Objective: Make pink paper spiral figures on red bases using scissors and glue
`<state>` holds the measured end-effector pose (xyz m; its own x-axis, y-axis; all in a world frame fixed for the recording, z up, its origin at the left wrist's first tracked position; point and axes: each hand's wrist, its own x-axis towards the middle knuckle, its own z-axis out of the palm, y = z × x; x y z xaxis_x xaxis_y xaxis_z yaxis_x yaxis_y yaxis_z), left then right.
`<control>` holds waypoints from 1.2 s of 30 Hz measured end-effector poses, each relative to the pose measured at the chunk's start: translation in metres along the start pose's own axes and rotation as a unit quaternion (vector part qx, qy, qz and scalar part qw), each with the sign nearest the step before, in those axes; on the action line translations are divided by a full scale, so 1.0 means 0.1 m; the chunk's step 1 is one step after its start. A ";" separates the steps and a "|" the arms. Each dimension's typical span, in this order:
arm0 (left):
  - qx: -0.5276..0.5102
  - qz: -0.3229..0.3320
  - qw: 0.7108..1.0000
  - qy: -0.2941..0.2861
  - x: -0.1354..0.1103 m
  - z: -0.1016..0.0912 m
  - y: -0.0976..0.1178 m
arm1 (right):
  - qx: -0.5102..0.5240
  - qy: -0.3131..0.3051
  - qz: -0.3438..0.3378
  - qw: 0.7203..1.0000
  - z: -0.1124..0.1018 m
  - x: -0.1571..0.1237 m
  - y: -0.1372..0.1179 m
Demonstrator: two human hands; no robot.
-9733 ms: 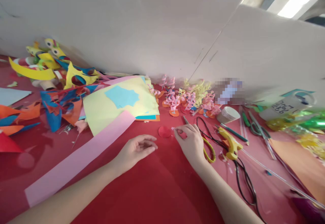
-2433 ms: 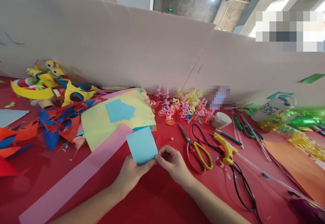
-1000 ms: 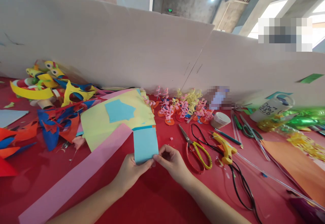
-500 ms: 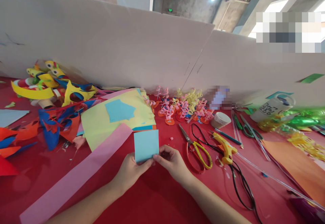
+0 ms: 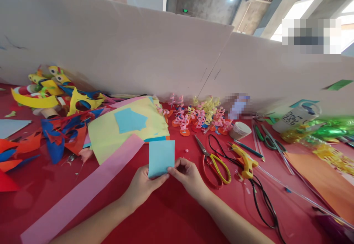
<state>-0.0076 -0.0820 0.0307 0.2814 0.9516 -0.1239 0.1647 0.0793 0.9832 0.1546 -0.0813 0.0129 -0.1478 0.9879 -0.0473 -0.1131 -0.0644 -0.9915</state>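
A square of light-blue paper is between my two hands, held up off the tabletop near the middle of the frame, a little below centre. My left hand grips it at the lower left, thumb along the bottom edge and fingers behind; my right hand pinches its lower right corner, the other fingers curled in. My fingers hide the bottom edge, so I can't tell whether this is one sheet or a folded one. I judge the step in hand to be steadying and lining up this square; the next move calls for a light, even pinch at that corner, so the paper doesn't crease or skew.

Just left of it, the long pink paper strip slants to the lower left, its upper end on the pale yellow paper sheets. Right of my hands lie the scissors with red and yellow handles, then the yellow plastic glue gun. Behind, at centre, stand the pink and yellow paper curls on the red tabletop.
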 end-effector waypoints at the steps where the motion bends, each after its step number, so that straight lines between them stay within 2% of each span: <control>1: 0.004 -0.002 1.000 0.001 0.00 0.00 0.00 | -0.003 0.001 0.000 1.000 0.00 0.00 0.01; 12: 0.000 -0.006 1.000 -0.011 0.00 -0.02 -0.07 | 0.054 -0.069 -0.022 0.996 0.01 0.01 -0.02; 20: -0.005 -0.014 1.000 -0.020 0.00 -0.01 -0.04 | 0.072 -0.086 -0.018 0.993 0.03 -0.01 -0.04; 23: -0.004 -0.006 1.000 -0.017 0.00 -0.01 -0.04 | 0.061 -0.076 -0.027 0.995 0.02 0.00 -0.02; 28: -0.009 -0.002 1.000 -0.007 0.01 0.00 -0.03 | 0.008 -0.025 -0.047 0.999 -0.01 0.02 0.04; 36: -0.011 0.002 1.000 0.000 0.00 -0.01 -0.03 | 0.013 -0.044 -0.030 0.999 0.00 0.02 0.03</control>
<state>-0.0095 -0.0820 0.0277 0.2823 0.9517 -0.1203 0.1420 0.0826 0.9864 0.1543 -0.0797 0.0095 -0.2251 0.9741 0.0233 -0.1487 -0.0107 -0.9888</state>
